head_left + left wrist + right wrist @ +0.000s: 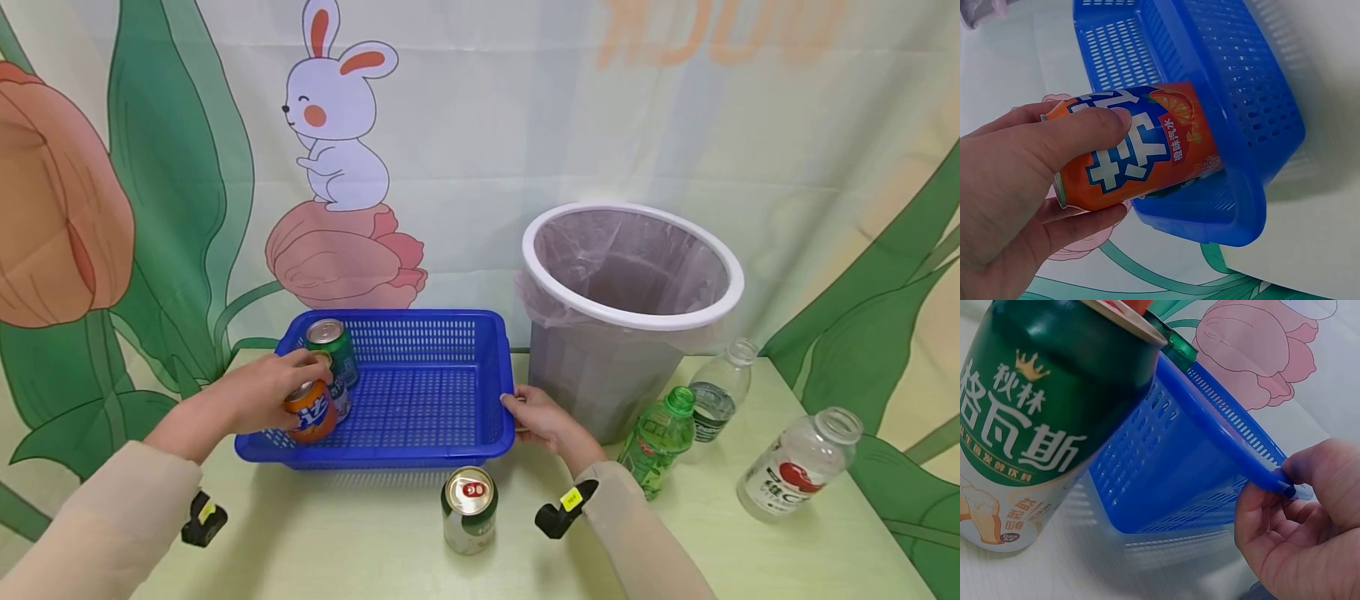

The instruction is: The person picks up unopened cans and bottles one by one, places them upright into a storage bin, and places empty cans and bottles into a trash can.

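Currently, the left hand [273, 386] has thumb and fingers curled round an orange soda can [312, 418], held within the rim of the blue perforated basket [423, 412] at its 8 o'clock; whether its base meets the floor cannot be told. The right hand [544, 419] pinches the rim at 3 o'clock. Risk, as judged: an off-line release could knock the patterned can [340, 400] close beside it; a tug on the rim could drive the basket into the kvass can [469, 521], standing outside at 5 o'clock. Basket contents: orange can, patterned can at 9, green can [342, 354] at 10. At the basket's 3 o'clock, a bag-lined waste bin [581, 375]; no contents discernible. Around the bin's 4 to 5 o'clock: green plastic bottle [662, 442], dark-labelled clear bottle [718, 396], red-fruit-labelled bottle [798, 467].
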`<act>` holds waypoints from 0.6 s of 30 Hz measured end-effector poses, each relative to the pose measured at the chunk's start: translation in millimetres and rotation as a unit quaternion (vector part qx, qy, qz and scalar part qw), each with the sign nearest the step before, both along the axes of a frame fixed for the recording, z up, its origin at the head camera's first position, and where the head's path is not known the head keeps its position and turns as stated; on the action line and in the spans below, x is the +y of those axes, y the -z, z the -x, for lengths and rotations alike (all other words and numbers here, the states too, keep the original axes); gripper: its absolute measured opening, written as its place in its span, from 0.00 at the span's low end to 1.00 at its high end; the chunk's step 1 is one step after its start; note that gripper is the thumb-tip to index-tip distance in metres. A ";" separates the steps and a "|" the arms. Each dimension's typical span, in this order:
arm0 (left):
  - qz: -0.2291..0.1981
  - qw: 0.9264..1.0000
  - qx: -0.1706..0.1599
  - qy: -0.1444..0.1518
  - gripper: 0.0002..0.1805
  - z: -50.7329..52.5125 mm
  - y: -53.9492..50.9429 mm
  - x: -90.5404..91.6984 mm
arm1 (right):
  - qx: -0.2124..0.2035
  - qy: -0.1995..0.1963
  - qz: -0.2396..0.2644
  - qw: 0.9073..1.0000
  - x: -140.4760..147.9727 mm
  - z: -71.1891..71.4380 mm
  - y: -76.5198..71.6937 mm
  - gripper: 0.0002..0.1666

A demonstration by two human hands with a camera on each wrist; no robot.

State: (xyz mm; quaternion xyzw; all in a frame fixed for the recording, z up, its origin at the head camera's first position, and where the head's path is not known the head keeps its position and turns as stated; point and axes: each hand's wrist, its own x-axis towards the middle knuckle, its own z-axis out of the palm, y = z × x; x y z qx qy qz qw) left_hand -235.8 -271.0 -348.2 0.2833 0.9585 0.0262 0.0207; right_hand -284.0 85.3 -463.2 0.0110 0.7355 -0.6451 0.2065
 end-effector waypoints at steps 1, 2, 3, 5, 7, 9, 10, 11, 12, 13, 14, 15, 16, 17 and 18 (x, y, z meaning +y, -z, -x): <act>-0.001 1.000 -0.003 -0.001 0.32 0.4 1.1 0.0 | 0.001 0.000 -0.002 1.000 0.1 0.1 0.0 0.14; -0.001 1.000 -0.005 -0.002 0.32 0.7 2.2 -0.2 | 0.002 -0.001 -0.002 1.000 0.2 0.1 0.1 0.15; -0.001 1.000 -0.006 -0.002 0.32 1.0 3.1 -0.2 | 0.003 -0.002 -0.002 1.000 0.3 0.4 0.3 0.15; -0.002 1.000 -0.010 0.000 0.31 1.7 4.7 -0.4 | 0.004 -0.002 -0.002 1.000 0.3 0.6 0.5 0.15; -0.004 1.000 -0.012 0.002 0.31 2.0 6.2 -0.6 | 0.004 -0.001 -0.002 1.000 0.3 0.6 0.9 0.15; -0.004 1.000 -0.012 0.004 0.30 2.3 7.9 -1.2 | 0.003 0.001 0.001 1.000 0.1 0.8 1.0 0.14; -0.003 1.000 -0.011 0.005 0.30 2.4 8.8 -1.5 | 0.002 0.002 0.001 1.000 0.1 0.6 1.0 0.13; -0.004 1.000 -0.009 0.005 0.30 2.4 9.8 -1.8 | 0.001 0.003 0.001 1.000 0.0 0.7 1.2 0.12; -0.005 1.000 -0.009 0.004 0.29 2.3 10.8 -2.0 | 0.003 0.003 0.001 1.000 0.0 0.7 1.4 0.12; -0.006 1.000 -0.010 0.003 0.29 2.3 11.7 -2.2 | 0.002 0.004 0.002 1.000 -0.1 0.6 1.3 0.12; -0.007 1.000 -0.011 0.002 0.29 2.3 12.5 -2.3 | 0.002 0.004 0.004 1.000 -0.2 0.7 1.3 0.12; -0.008 1.000 -0.013 0.000 0.29 2.3 13.3 -2.4 | 0.001 0.005 0.005 1.000 -0.3 0.6 1.1 0.12; -0.008 1.000 -0.015 -0.002 0.29 2.1 13.9 -2.5 | 0.002 0.004 0.005 1.000 -0.4 0.6 1.3 0.11; -0.010 1.000 -0.018 -0.004 0.29 1.9 14.3 -2.5 | 0.002 0.003 0.006 1.000 -0.4 0.5 1.2 0.11; -0.010 1.000 -0.020 -0.006 0.29 1.9 14.8 -2.6 | 0.002 0.003 0.007 1.000 -0.3 0.5 1.2 0.12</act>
